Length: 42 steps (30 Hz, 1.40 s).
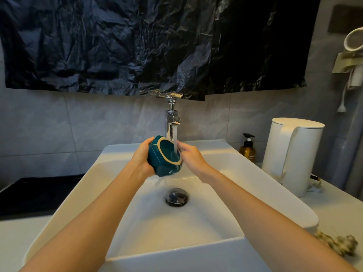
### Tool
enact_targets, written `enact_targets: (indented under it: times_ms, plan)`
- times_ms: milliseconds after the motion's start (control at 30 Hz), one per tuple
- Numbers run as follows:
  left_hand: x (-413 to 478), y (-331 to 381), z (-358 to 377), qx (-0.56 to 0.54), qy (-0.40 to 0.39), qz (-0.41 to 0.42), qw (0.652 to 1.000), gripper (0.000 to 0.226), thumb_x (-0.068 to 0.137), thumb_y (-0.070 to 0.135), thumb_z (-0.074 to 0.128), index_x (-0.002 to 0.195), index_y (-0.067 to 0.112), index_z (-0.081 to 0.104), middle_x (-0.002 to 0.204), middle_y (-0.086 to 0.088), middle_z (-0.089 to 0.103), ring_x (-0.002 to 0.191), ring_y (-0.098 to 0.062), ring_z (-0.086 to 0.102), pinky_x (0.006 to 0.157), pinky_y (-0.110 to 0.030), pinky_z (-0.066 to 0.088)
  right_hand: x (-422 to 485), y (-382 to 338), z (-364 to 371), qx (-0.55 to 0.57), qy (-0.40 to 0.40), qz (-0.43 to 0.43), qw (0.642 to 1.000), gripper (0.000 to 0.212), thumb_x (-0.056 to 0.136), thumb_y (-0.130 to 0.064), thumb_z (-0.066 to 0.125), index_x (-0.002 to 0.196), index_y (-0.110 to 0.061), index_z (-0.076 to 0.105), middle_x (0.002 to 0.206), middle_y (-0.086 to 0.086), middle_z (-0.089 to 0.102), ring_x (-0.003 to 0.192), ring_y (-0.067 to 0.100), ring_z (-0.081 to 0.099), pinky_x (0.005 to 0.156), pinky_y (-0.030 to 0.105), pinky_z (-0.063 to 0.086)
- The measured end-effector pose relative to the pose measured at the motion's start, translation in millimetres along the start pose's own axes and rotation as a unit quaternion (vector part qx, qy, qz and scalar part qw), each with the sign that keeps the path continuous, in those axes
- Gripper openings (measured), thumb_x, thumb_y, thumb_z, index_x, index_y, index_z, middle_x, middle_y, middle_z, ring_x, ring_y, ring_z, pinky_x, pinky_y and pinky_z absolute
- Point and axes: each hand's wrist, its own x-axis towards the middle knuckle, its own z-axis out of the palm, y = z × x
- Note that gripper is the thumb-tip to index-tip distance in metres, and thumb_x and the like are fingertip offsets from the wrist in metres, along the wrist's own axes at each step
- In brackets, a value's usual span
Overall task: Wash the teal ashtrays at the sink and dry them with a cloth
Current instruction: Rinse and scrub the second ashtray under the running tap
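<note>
A teal ashtray (161, 165) with a pale gold rim is held tilted above the white sink (235, 195), its hollow facing me. Water runs from the chrome tap (171, 118) into the hollow and spills down toward the drain (177, 196). My left hand (141, 159) grips the ashtray's left side, fingers curled round its back. My right hand (191, 157) holds the right rim, with the fingertips at the edge under the stream. Only one ashtray is in view, and I see no drying cloth.
A white kettle (292, 154) stands on the counter to the right, with an amber pump bottle (247, 150) behind it. A patterned, crumpled object (337, 244) lies at the counter's front right. A black surface (37, 193) lies left of the sink. Black plastic sheeting (157, 46) covers the wall above.
</note>
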Motion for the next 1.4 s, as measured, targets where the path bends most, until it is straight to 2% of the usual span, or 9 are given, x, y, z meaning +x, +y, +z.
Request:
enact_targets:
  times_ms: [167, 300, 433, 700, 833, 1100, 1233, 1300, 1400]
  plan:
    - [9, 9, -13, -0.044, 0.011, 0.005, 0.999, 0.021, 0.086, 0.036, 0.057, 0.090, 0.016, 0.064, 0.096, -0.010, 0.067, 0.090, -0.030, 0.061, 0.074, -0.046, 0.051, -10, 3, -3, -0.003, -0.036, -0.005, 0.999, 0.034, 0.104, -0.018, 0.038, 0.124, -0.022, 0.065, 0.125, -0.003, 0.064, 0.123, 0.017, 0.052, 0.110, 0.041, 0.038]
    - [10, -2, -5, -0.015, 0.015, -0.014, 1.000, 0.022, 0.088, 0.036, 0.053, 0.085, 0.016, 0.063, 0.089, -0.010, 0.067, 0.084, -0.029, 0.061, 0.074, -0.044, 0.050, -7, -4, 0, 0.026, -0.043, 0.026, 0.998, 0.039, 0.104, -0.008, 0.033, 0.136, -0.014, 0.053, 0.127, -0.003, 0.058, 0.123, 0.016, 0.050, 0.101, 0.028, 0.040]
    - [11, 1, -3, -0.058, 0.028, -0.005, 0.998, 0.022, 0.089, 0.035, 0.051, 0.088, 0.016, 0.063, 0.095, -0.010, 0.066, 0.089, -0.029, 0.060, 0.084, -0.046, 0.049, 0, 7, 2, 0.038, -0.030, 0.043, 0.998, 0.039, 0.103, -0.010, 0.034, 0.135, -0.016, 0.055, 0.131, -0.001, 0.060, 0.126, 0.017, 0.050, 0.111, 0.038, 0.037]
    - [20, 1, -7, -0.135, 0.055, 0.007, 0.989, 0.045, 0.093, 0.055, 0.043, 0.107, 0.015, 0.057, 0.107, -0.014, 0.061, 0.103, -0.035, 0.057, 0.097, -0.057, 0.042, -1, 0, 10, 0.040, -0.041, 0.105, 0.993, 0.036, 0.075, 0.014, 0.033, 0.078, -0.010, 0.059, 0.089, 0.013, 0.052, 0.094, 0.025, 0.050, 0.078, 0.031, 0.036]
    - [23, -1, 0, -0.110, 0.079, 0.028, 0.990, 0.049, 0.087, 0.055, 0.054, 0.119, 0.018, 0.057, 0.112, -0.012, 0.064, 0.102, -0.035, 0.060, 0.086, -0.060, 0.049, -4, -2, 7, 0.018, -0.043, 0.110, 0.993, 0.047, 0.078, 0.013, 0.028, 0.108, -0.004, 0.060, 0.106, 0.016, 0.059, 0.104, 0.026, 0.054, 0.086, 0.029, 0.042]
    - [25, 3, -3, -0.137, 0.070, 0.065, 0.986, 0.074, 0.076, 0.074, 0.049, 0.124, 0.017, 0.051, 0.117, -0.015, 0.061, 0.106, -0.041, 0.058, 0.086, -0.065, 0.047, -22, -17, 5, 0.024, -0.083, 0.094, 0.992, 0.021, 0.082, 0.009, 0.035, 0.083, -0.007, 0.048, 0.084, 0.006, 0.043, 0.084, 0.015, 0.039, 0.072, 0.024, 0.032]
    - [22, 4, 0, -0.132, 0.103, 0.087, 0.982, 0.072, 0.079, 0.072, 0.048, 0.124, 0.016, 0.049, 0.115, -0.013, 0.061, 0.103, -0.037, 0.059, 0.090, -0.059, 0.049, -30, -24, 14, 0.008, -0.118, 0.079, 0.990, 0.041, 0.088, -0.001, 0.041, 0.127, -0.012, 0.043, 0.127, 0.011, 0.048, 0.112, 0.018, 0.042, 0.088, 0.026, 0.034]
    - [24, 3, 2, -0.125, 0.128, 0.103, 0.978, 0.065, 0.084, 0.067, 0.046, 0.121, 0.015, 0.048, 0.111, -0.012, 0.060, 0.101, -0.034, 0.060, 0.091, -0.055, 0.050, -35, -25, 19, -0.007, -0.143, 0.074, 0.987, 0.069, 0.092, -0.002, 0.040, 0.152, -0.017, 0.010, 0.154, 0.006, 0.024, 0.137, 0.022, 0.027, 0.103, 0.029, 0.028]
    - [28, 1, 2, -0.118, 0.147, 0.109, 0.976, 0.063, 0.087, 0.065, 0.044, 0.124, 0.014, 0.048, 0.114, -0.012, 0.059, 0.105, -0.033, 0.058, 0.094, -0.052, 0.049, -38, -22, 18, -0.014, -0.152, 0.079, 0.985, 0.078, 0.096, -0.002, 0.037, 0.153, -0.024, -0.012, 0.162, 0.002, 0.002, 0.146, 0.023, 0.012, 0.112, 0.033, 0.022]
